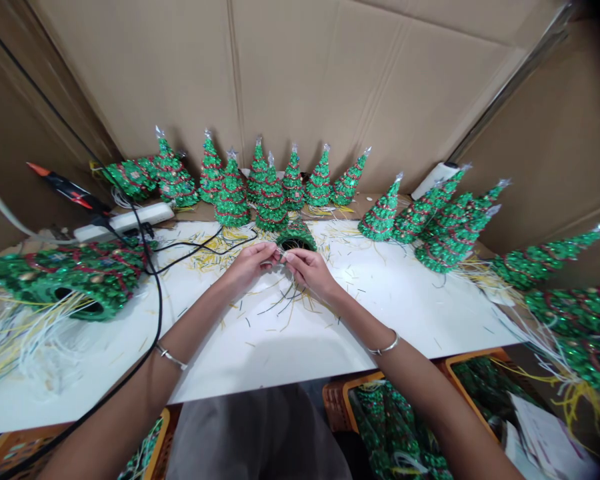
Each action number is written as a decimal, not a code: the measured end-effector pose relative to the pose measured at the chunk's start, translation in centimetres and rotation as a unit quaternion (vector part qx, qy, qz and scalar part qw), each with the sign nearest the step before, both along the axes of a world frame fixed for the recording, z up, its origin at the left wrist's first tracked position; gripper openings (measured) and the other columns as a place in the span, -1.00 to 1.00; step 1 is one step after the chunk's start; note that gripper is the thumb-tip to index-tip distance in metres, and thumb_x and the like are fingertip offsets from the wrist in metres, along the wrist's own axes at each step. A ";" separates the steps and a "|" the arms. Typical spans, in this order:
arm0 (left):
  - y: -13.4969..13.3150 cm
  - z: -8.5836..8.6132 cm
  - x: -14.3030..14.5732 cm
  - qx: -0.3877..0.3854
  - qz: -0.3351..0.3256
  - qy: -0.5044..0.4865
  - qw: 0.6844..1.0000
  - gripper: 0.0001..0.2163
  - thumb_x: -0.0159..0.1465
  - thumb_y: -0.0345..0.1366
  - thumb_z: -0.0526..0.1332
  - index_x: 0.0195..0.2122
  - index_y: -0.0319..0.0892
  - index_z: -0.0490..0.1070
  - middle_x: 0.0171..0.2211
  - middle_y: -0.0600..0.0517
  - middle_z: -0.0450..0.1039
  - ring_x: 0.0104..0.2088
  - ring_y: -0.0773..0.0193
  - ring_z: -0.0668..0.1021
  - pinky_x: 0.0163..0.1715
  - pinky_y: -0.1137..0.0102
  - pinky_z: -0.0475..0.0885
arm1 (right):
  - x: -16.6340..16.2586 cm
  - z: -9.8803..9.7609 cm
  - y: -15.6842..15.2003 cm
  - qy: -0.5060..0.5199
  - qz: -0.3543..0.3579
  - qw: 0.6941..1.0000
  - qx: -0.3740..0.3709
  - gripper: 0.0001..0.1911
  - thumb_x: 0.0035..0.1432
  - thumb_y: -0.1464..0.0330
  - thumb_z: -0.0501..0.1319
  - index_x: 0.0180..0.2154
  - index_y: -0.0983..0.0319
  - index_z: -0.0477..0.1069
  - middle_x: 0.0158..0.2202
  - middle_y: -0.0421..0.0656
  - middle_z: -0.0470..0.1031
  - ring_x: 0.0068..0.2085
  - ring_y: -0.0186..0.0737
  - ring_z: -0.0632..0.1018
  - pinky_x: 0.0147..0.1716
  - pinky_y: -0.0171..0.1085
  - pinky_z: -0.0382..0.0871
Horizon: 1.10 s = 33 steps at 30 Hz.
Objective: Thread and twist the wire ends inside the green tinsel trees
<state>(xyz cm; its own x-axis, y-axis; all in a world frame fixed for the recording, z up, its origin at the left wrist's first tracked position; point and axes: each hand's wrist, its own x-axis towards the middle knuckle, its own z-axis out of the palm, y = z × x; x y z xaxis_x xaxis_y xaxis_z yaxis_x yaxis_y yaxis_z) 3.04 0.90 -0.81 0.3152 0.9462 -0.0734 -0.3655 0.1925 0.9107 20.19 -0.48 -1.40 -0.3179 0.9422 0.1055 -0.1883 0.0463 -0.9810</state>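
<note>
A small green decorative Christmas tree [305, 231] lies on the white work surface [300, 353] with its dark hollow base facing me. Thin wires [294, 297] come from around that opening and fan out below my fingers. My left hand [253, 262] is closed in a pinch on the wires, just in front of the base. Close beside it, my right hand [311, 270] also pinches them, fingertips almost touching the left ones. The exact wire ends between the fingers are too small to make out.
Several finished-looking trees [233, 193] stand along the cardboard wall. A larger tree [75, 280] with long loose wires lies at left, near a power strip [125, 221] and a black cable [160, 303]. Wire clippings [205, 247] litter the surface. Orange baskets [336, 407] sit below.
</note>
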 end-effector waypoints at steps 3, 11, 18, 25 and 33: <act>0.2 -0.3 0.0 -0.006 -0.006 -0.012 1.000 -0.69 0.05 -0.10 0.45 -0.41 -0.25 0.50 -0.43 0.01 0.49 -0.43 0.39 0.46 -0.40 0.48 0.32 | 0.0 0.0 0.1 0.004 0.000 1.000 -0.003 -0.63 0.08 0.08 0.32 -0.32 0.28 0.47 -0.60 -0.34 0.27 -0.74 -0.55 0.14 -0.76 -0.40 -0.15; 0.2 -0.2 -0.2 0.016 0.003 0.020 1.000 -0.68 -0.01 -0.09 0.48 -0.44 -0.23 0.49 -0.48 0.06 0.42 -0.45 0.41 0.42 -0.38 0.47 0.33 | 0.0 0.1 0.0 -0.007 0.007 1.000 -0.012 -0.59 0.06 0.05 0.32 -0.32 0.30 0.46 -0.62 -0.35 0.24 -0.74 -0.55 0.13 -0.77 -0.41 -0.15; 1.8 -0.8 -1.4 0.114 0.079 0.137 0.981 -0.59 -0.05 0.07 0.44 -0.54 -0.21 0.44 -0.59 0.09 0.32 -0.53 0.39 0.32 -0.48 0.44 0.23 | 0.0 -0.2 -0.2 -0.016 0.004 1.000 -0.022 -0.62 0.10 0.08 0.31 -0.33 0.30 0.47 -0.62 -0.35 0.22 -0.72 -0.56 0.12 -0.75 -0.43 -0.14; 2.6 -0.3 -3.3 0.170 0.221 0.205 0.938 -0.71 -0.02 -0.09 0.44 -0.38 -0.18 0.53 -0.37 0.01 0.50 -0.36 0.29 0.46 -0.31 0.41 0.34 | -0.1 -0.1 -0.1 0.003 -0.006 1.000 -0.018 -0.62 0.10 0.08 0.31 -0.33 0.30 0.46 -0.61 -0.35 0.24 -0.74 -0.57 0.13 -0.77 -0.42 -0.14; 0.8 -0.1 -0.3 0.214 0.072 0.195 0.954 -0.75 0.07 -0.09 0.39 -0.35 -0.17 0.57 -0.35 -0.01 0.54 -0.33 0.24 0.52 -0.30 0.39 0.38 | 0.1 -0.4 0.3 0.028 0.031 0.999 -0.033 -0.64 0.13 0.10 0.30 -0.32 0.29 0.45 -0.57 -0.36 0.29 -0.76 -0.61 0.15 -0.78 -0.44 -0.13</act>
<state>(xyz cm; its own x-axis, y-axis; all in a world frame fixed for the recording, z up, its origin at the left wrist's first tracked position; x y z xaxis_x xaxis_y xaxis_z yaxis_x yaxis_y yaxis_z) 2.76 1.66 -0.92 0.2081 0.9470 0.2448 0.0237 -0.2551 0.9666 20.29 -0.16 -1.79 -0.3704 0.9267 0.0630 -0.2439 -0.0316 -0.9693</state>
